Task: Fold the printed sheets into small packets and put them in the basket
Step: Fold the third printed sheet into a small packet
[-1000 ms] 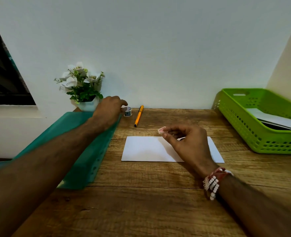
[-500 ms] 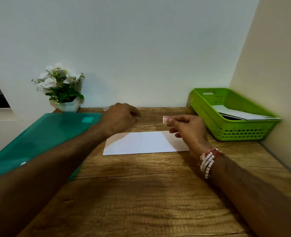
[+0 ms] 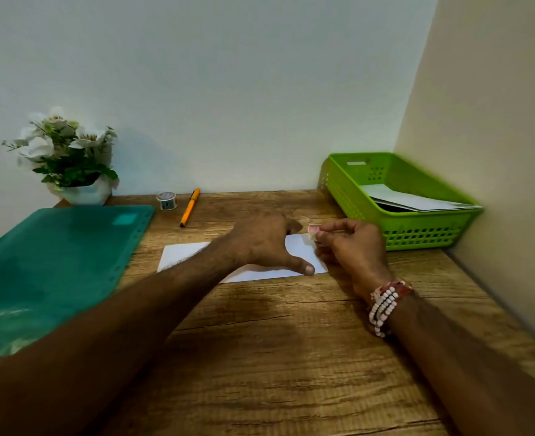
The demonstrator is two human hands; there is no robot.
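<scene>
A folded white sheet (image 3: 181,256) lies flat on the wooden table (image 3: 275,357). My left hand (image 3: 266,243) rests on it with fingers spread, thumb pressing its near right edge. My right hand (image 3: 351,247) hovers at the sheet's right end and pinches a small pink piece of tape (image 3: 313,230) between thumb and fingertips. The green basket (image 3: 417,237) stands at the back right by the wall, with folded white packets (image 3: 414,199) inside.
A teal plastic folder (image 3: 55,262) covers the table's left side. A small tape roll (image 3: 167,201) and an orange pen (image 3: 190,207) lie near the back wall. A white flower pot (image 3: 71,158) stands at the back left. A side wall closes the right.
My left hand came away from the tape roll at the back and moved right onto the folded sheet. My right hand kept the pink tape piece pinched at the sheet's right end.
</scene>
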